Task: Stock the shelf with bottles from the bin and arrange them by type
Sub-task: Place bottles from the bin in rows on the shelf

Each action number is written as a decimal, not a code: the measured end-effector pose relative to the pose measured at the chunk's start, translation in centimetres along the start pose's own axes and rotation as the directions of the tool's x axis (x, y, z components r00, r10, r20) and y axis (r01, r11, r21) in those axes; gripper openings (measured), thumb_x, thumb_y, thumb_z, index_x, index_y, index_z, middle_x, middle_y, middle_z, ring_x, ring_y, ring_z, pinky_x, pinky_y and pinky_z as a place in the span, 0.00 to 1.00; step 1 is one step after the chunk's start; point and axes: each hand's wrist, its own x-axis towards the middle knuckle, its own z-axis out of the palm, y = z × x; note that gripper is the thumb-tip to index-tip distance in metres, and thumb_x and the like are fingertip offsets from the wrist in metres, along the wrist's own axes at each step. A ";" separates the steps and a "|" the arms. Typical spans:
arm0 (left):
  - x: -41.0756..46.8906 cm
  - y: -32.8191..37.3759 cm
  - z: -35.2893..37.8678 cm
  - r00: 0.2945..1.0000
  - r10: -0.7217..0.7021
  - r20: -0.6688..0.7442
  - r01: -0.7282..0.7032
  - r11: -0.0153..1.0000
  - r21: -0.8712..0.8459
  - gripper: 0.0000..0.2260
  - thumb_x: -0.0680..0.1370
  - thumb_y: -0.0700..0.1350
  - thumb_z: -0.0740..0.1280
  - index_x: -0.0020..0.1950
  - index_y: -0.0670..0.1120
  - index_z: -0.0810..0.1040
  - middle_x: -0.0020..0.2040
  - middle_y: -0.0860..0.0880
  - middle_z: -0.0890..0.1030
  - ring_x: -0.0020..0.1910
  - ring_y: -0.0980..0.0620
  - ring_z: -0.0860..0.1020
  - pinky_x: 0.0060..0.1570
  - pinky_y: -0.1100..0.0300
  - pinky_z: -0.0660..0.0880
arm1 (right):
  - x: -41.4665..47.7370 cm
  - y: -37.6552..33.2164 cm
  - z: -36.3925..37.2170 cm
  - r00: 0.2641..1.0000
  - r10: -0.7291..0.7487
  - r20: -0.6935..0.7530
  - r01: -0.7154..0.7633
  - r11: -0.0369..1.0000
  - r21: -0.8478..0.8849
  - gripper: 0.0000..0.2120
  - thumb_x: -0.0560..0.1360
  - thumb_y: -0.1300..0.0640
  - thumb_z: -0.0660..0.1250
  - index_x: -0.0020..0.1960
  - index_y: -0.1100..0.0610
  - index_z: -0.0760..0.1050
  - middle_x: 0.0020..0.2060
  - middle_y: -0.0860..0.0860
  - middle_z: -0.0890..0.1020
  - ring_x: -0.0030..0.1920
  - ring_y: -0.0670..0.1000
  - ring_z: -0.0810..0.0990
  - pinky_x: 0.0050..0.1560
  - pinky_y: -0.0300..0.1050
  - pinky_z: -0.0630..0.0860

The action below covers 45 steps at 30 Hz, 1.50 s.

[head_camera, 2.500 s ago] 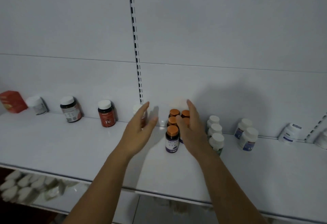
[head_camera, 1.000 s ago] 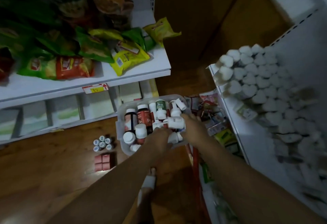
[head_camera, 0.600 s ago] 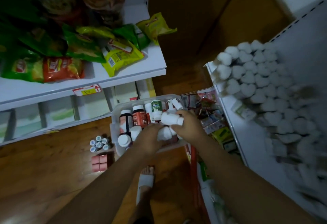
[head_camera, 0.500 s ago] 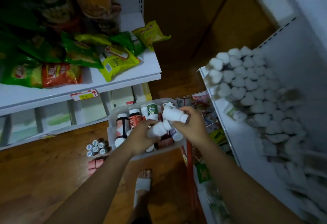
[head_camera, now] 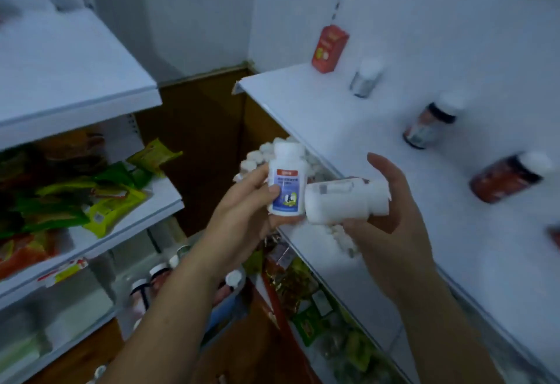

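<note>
Well, I have a bottle in each hand, in the air just in front of the shelf's [head_camera: 348, 129] front edge — neither is set down yet. My left hand [head_camera: 245, 201] pinches the labelled bottle [head_camera: 288, 183] upright, thumb across the label and fingers behind it. My right hand [head_camera: 391, 217] cradles the white bottle [head_camera: 342, 201] on its side, fingers curled under it and cap pointing right; on top the grip looks loose. The two bottles seem to touch near their bases. That is my worry: a knock between them could roll the sideways one out of my fingers, down toward the bin [head_camera: 151, 286] below. Standing it up one-handed could also tip it. On the shelf the dark bottle [head_camera: 430, 124] and the red-brown bottle [head_camera: 509, 177] sit near the back wall, so a hasty reach could topple them — and the labels are blurred, so I can't tell which type matches.
</note>
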 end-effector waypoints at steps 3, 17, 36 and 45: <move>0.1 -1.0 6.6 0.979 -0.055 0.198 0.071 0.995 -0.074 0.24 0.79 0.40 0.65 0.76 0.39 0.71 0.70 0.34 0.78 0.68 0.32 0.78 0.63 0.39 0.80 | -4.1 -3.4 -3.9 0.987 -0.041 -0.154 0.061 0.989 0.131 0.39 0.66 0.69 0.73 0.74 0.50 0.68 0.59 0.55 0.84 0.58 0.59 0.84 0.54 0.57 0.82; -9.6 -13.4 33.1 0.702 -0.339 0.627 0.377 0.923 0.078 0.22 0.80 0.45 0.64 0.74 0.42 0.75 0.68 0.38 0.81 0.66 0.35 0.80 0.59 0.44 0.82 | -29.2 -11.5 -18.8 0.717 0.014 -0.697 0.283 0.908 0.310 0.34 0.65 0.61 0.79 0.69 0.62 0.74 0.60 0.71 0.78 0.61 0.71 0.80 0.60 0.70 0.79; -28.3 -30.2 56.9 0.447 -0.427 0.786 0.383 0.886 0.263 0.21 0.81 0.43 0.65 0.74 0.42 0.75 0.68 0.38 0.81 0.64 0.38 0.82 0.54 0.50 0.83 | -62.4 -16.8 -31.3 0.406 -0.058 -0.912 0.489 0.857 0.163 0.21 0.82 0.62 0.59 0.74 0.60 0.73 0.67 0.63 0.79 0.69 0.66 0.77 0.70 0.63 0.72; -26.5 -35.6 61.5 0.456 -0.452 0.766 0.374 0.879 0.296 0.21 0.80 0.40 0.66 0.74 0.41 0.75 0.66 0.37 0.82 0.62 0.37 0.83 0.54 0.47 0.83 | -62.3 -15.4 -37.6 0.336 -0.022 -0.941 0.420 0.898 0.129 0.19 0.85 0.59 0.57 0.73 0.59 0.74 0.65 0.59 0.82 0.68 0.63 0.79 0.65 0.58 0.75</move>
